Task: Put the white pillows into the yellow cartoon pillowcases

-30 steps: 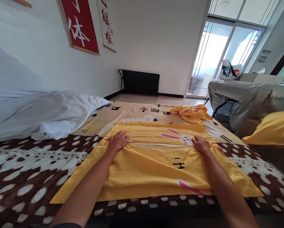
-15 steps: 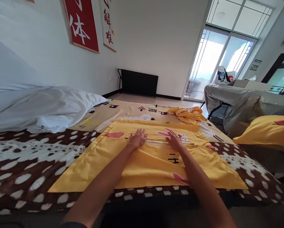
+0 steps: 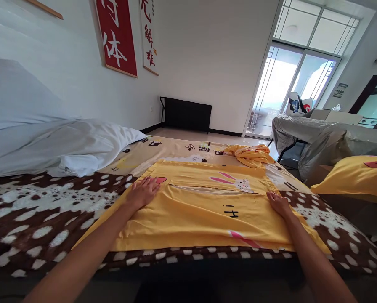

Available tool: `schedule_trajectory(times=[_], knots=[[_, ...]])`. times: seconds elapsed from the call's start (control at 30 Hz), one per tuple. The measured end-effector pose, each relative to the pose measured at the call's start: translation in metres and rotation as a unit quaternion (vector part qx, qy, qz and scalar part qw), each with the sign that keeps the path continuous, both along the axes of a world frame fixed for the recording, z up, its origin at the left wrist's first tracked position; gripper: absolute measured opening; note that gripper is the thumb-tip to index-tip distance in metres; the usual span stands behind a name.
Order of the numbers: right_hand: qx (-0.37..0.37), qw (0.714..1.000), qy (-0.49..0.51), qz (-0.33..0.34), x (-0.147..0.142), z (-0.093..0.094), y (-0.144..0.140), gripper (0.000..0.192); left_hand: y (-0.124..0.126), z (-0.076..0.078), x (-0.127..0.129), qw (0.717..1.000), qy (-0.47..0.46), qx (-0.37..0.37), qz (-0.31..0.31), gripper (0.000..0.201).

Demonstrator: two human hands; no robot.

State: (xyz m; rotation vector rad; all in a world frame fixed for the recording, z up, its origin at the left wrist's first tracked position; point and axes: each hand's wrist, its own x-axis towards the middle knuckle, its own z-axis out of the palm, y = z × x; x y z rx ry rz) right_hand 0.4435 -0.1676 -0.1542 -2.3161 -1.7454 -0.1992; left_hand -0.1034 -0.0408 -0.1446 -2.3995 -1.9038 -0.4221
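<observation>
Cloth: a flat yellow cotton pillowcase with rabbit print (image 3: 204, 210) lies spread on the bed's brown spotted blanket (image 3: 40, 214), its long axis left to right.
Left hand (image 3: 143, 192): fingers released, palm flat on its left edge.
Right hand (image 3: 279, 203): fingers released, flat on its right edge.

I see open bedspread (image 3: 33, 219) to either side of the flat yellow pillowcase (image 3: 195, 210), while a white duvet (image 3: 65, 147) heaps up close on the left, a crumpled yellow cloth (image 3: 250, 155) lies just beyond its far edge, and a yellow pillow (image 3: 359, 179) sits off right.
</observation>
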Motion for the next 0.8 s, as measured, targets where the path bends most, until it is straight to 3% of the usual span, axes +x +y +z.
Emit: schedule_trajectory(times=[0.1,0.23,0.3,0.37,0.5,0.57,0.63,0.7,0.8], knots=[[0.012,0.998,-0.001,0.054,-0.031,-0.001,-0.002,0.045,-0.034,0.003,0.018,0.998,0.002,-0.001,-0.063,0.055],[0.009,0.977,-0.016,0.212,-0.100,0.001,-0.001,0.041,-0.089,0.011,0.073,0.953,0.018,0.008,-0.302,0.053],[0.002,0.955,-0.023,0.297,-0.131,0.005,-0.003,0.040,-0.109,0.017,0.099,0.928,0.033,0.006,-0.372,0.054],[-0.005,0.936,-0.021,0.352,-0.154,0.011,-0.005,0.040,-0.119,0.024,0.117,0.914,0.041,-0.014,-0.403,0.054],[-0.032,0.927,0.019,0.373,-0.172,0.016,-0.005,0.045,-0.110,0.028,0.131,0.902,0.045,-0.074,-0.422,0.056],[-0.055,0.929,0.048,0.363,-0.165,0.012,-0.005,0.049,-0.095,0.023,0.120,0.901,0.053,-0.101,-0.419,0.057],[-0.079,0.934,0.070,0.341,-0.144,0.002,-0.009,0.053,-0.075,0.015,0.092,0.912,0.062,-0.118,-0.388,0.057],[-0.089,0.948,0.081,0.296,-0.105,-0.012,-0.016,0.054,-0.054,0.005,0.048,0.938,0.059,-0.114,-0.323,0.056],[-0.049,0.979,0.070,0.184,-0.029,-0.033,-0.026,0.057,-0.027,-0.007,-0.026,0.980,0.023,-0.069,-0.186,0.055]])
